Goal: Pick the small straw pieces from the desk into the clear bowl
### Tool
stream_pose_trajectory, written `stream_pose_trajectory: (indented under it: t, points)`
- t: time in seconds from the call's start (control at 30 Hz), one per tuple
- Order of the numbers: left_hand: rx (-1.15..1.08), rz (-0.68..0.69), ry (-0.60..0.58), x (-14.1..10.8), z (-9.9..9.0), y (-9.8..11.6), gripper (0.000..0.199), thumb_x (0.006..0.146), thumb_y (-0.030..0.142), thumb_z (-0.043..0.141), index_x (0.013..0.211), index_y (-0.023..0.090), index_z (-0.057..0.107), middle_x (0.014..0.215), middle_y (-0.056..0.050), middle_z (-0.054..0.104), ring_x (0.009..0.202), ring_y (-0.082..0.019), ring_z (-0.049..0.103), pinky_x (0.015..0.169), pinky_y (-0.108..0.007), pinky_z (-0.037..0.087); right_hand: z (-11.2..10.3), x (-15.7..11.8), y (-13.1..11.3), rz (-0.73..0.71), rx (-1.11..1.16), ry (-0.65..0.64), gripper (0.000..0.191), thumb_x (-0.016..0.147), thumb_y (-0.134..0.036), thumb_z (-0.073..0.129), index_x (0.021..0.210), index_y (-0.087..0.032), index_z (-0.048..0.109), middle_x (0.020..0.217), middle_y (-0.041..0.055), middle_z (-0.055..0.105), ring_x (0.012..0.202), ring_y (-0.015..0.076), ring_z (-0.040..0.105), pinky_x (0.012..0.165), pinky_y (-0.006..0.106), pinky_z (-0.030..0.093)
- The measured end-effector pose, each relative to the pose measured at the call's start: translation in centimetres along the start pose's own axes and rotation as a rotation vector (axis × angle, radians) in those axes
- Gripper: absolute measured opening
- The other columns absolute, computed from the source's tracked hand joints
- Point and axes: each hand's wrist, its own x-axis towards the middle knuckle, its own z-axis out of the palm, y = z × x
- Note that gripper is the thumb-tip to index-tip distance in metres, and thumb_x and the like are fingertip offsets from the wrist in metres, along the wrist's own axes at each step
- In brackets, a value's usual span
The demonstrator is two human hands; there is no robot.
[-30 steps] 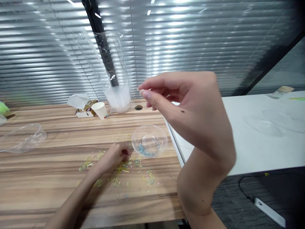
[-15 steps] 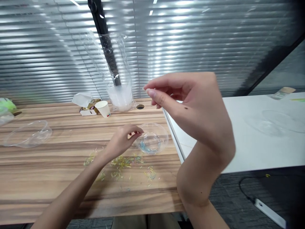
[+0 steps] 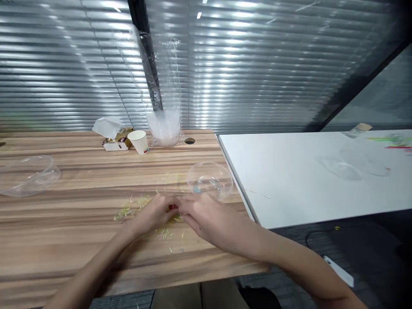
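Note:
My left hand [image 3: 158, 211] and my right hand [image 3: 206, 216] meet low over the wooden table [image 3: 64, 257], fingertips close together above a scatter of thin yellow-green pieces [image 3: 131, 208]. Between the fingers of my left hand a small bit of red shows; what it belongs to is hidden. The fingers of both hands are bent inward, and whatever they pinch is too small or blurred to name. Just behind my right hand stands a clear round bowl [image 3: 210, 174], with some bluish pieces at its bottom.
Farther back are a paper cup [image 3: 139, 142], a tissue box [image 3: 117, 142] and a bag of clear cups [image 3: 165, 126]. A clear container [image 3: 35, 176] lies at the left. On the right, a white table [image 3: 289, 180] carries clear lids [image 3: 347, 165] and coloured strips [image 3: 392, 146].
My right hand has come down from high in front of the camera to the tabletop. My left hand has moved from the bowl's rim toward me, over the loose pieces.

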Motion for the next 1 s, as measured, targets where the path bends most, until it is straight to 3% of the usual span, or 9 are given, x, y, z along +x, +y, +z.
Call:
stream_pose_trajectory:
  t: [0.1, 0.23, 0.47, 0.8, 1.0]
  points:
    - [0.008, 0.012, -0.044, 0.0, 0.4, -0.3, 0.020, 0.081, 0.008, 0.052, 0.079, 0.019, 0.069, 0.079, -0.001, 0.072, 0.073, -0.015, 0.064, 0.069, -0.024, 0.045, 4.2, -1.8, 1.7, 0.049, -0.014, -0.077, 0.021, 0.088, -0.003, 0.045, 0.088, -0.014, 0.063, 0.086, 0.0061, 0.061, 0.075, 0.0148, 0.055, 0.067, 0.025, 0.044]
    - [0.039, 0.012, -0.013, -0.4, 0.7, -0.6, 0.021, 0.081, 0.007, 0.053, 0.077, 0.020, 0.070, 0.080, -0.001, 0.072, 0.075, -0.016, 0.064, 0.071, -0.024, 0.045, 6.3, -2.0, 2.7, 0.128, -0.129, -0.156, 0.024, 0.083, 0.004, 0.043, 0.090, -0.011, 0.060, 0.093, 0.0083, 0.059, 0.072, 0.0144, 0.051, 0.062, 0.025, 0.041]
    - [0.075, 0.069, 0.007, -0.7, 0.9, 0.1, 0.023, 0.085, 0.013, 0.051, 0.076, 0.020, 0.071, 0.080, -0.003, 0.072, 0.076, -0.017, 0.064, 0.071, -0.026, 0.046, 6.8, -0.6, 3.5, 0.120, -0.144, -0.074, 0.013, 0.089, -0.004, 0.046, 0.083, -0.013, 0.054, 0.090, 0.0051, 0.052, 0.068, 0.0125, 0.045, 0.057, 0.023, 0.034]
    - [0.105, 0.097, 0.019, -0.9, 1.0, 1.0, 0.023, 0.082, 0.005, 0.047, 0.082, 0.018, 0.065, 0.090, -0.005, 0.068, 0.083, -0.018, 0.060, 0.073, -0.028, 0.045, 6.7, -0.3, 3.7, 0.061, 0.018, -0.037, 0.014, 0.091, -0.004, 0.046, 0.087, -0.012, 0.056, 0.095, 0.0063, 0.055, 0.081, 0.0140, 0.051, 0.068, 0.025, 0.041]
    - [0.096, 0.082, 0.085, -1.0, 1.2, -0.1, 0.022, 0.080, 0.005, 0.046, 0.081, 0.019, 0.063, 0.089, -0.006, 0.066, 0.084, -0.019, 0.060, 0.075, -0.030, 0.045, 6.3, 0.1, 3.4, 0.062, 0.078, -0.043, 0.021, 0.088, 0.000, 0.043, 0.088, -0.012, 0.059, 0.093, 0.0055, 0.057, 0.079, 0.0133, 0.052, 0.071, 0.026, 0.043]
